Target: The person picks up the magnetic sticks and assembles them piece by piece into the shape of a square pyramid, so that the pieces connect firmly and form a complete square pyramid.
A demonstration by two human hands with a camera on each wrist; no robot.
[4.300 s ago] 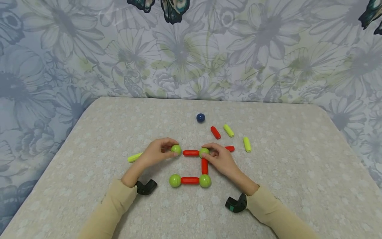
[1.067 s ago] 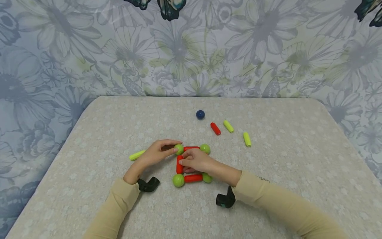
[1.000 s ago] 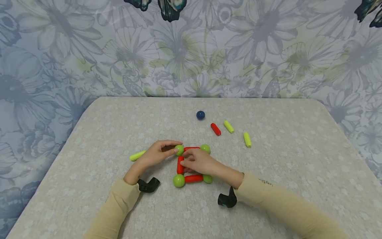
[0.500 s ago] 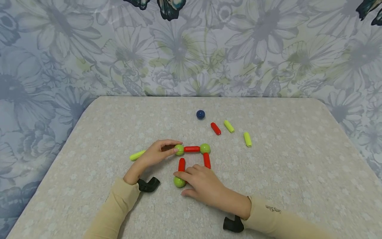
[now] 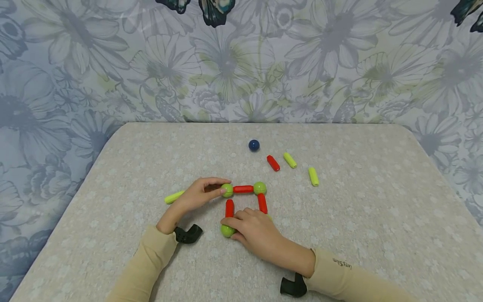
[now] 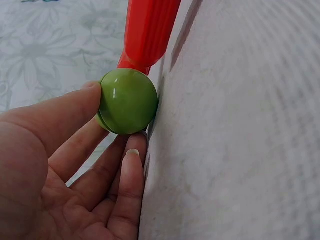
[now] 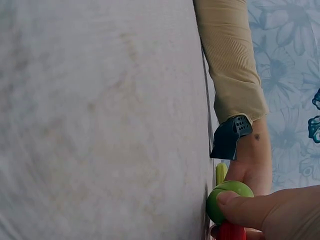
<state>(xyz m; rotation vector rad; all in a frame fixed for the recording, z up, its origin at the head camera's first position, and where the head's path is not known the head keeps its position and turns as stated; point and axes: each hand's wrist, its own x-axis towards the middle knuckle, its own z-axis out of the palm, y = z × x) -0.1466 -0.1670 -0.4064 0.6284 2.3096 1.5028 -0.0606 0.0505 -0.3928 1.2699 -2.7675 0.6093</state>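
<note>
Fingers (image 6: pixel 70 107) of both hands (image 5: pixel 197 195) (image 5: pixel 260 235) pinch green balls (image 5: pixel 228 189) (image 5: pixel 227 232); only the head view's centre shows a blue ball (image 5: pixel 254 145); patterned tablecloth (image 5: pixel 370 209), floral backdrop (image 5: pixel 339 75).

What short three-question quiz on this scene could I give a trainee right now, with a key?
1. Fill in: the left hand and right hand each have a thumb on a ____ ball.
2. True or false: the blue ball lies apart from the loose red rod.
3. How many yellow rods show in the head view?

Key: 1. green; 2. true; 3. three.
</note>
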